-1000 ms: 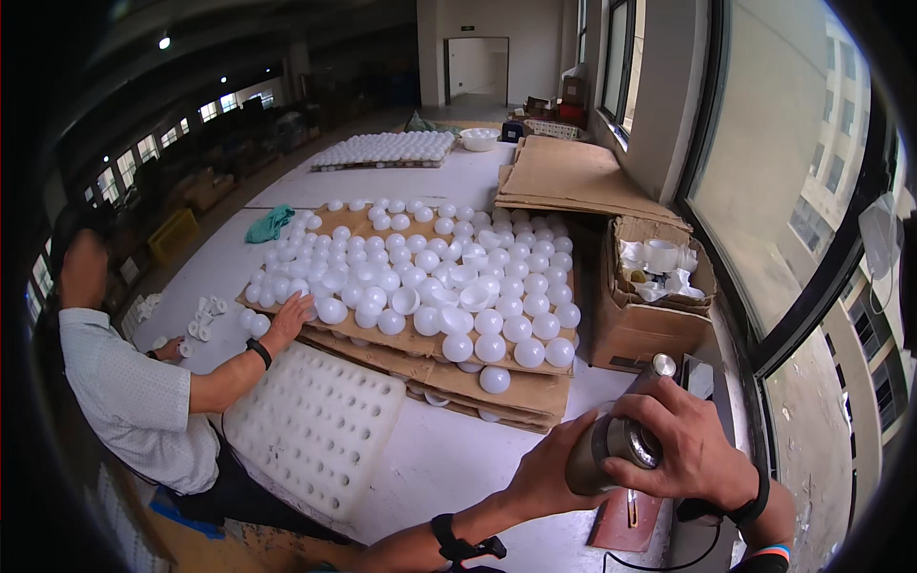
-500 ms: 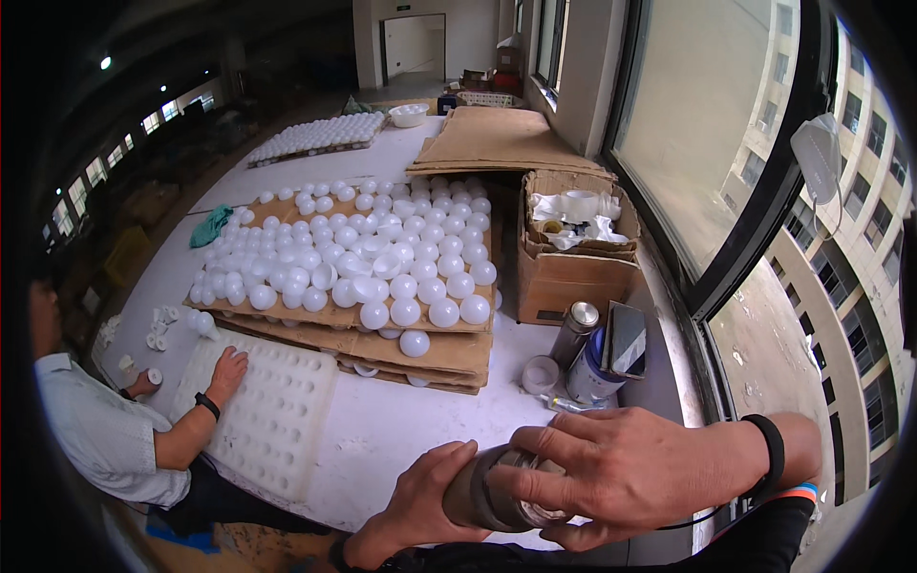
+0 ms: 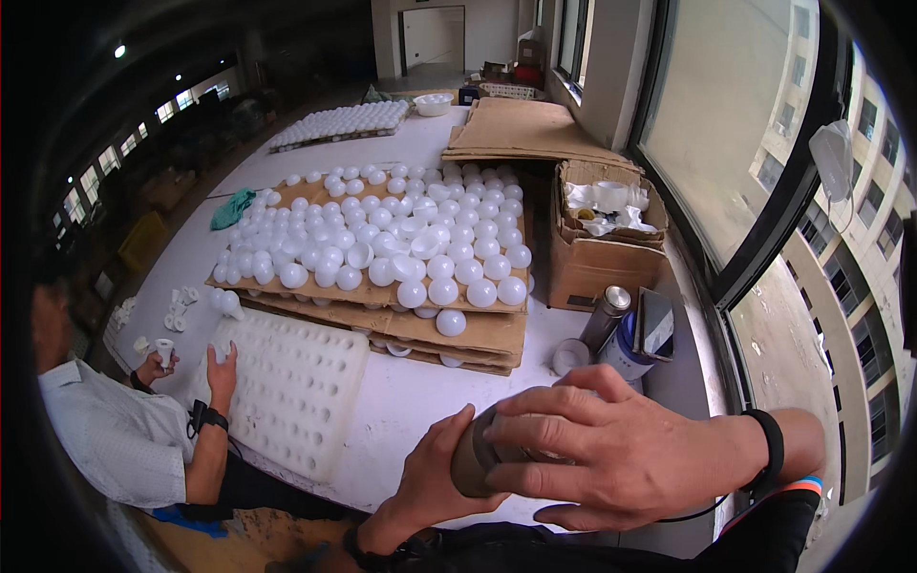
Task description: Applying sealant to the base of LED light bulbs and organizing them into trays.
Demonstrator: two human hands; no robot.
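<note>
Low in front of me, my left hand [image 3: 428,482] is wrapped round a grey-brown cylinder [image 3: 467,460] that looks like a drinking flask; it is tilted. Over its upper end curl the fingers of my right hand [image 3: 611,449], hiding most of that end and whatever lid it has. Beyond my right hand stand a steel flask [image 3: 605,320], a blue-and-white tub [image 3: 623,355] with a dark flat box [image 3: 657,323] on it, and a round translucent container [image 3: 570,357].
Many white bulb covers [image 3: 442,291] sit on stacked cardboard sheets [image 3: 458,349]. At left, a co-worker [image 3: 115,430] holds a small white part [image 3: 165,351] beside a white foam tray [image 3: 296,392]. An open carton [image 3: 607,272] stands near the window [image 3: 716,134].
My view has shifted, so the table scene sits farther right. My right fingers have moved across the cylinder's upper end. The co-worker's hand has lifted off the foam tray.
</note>
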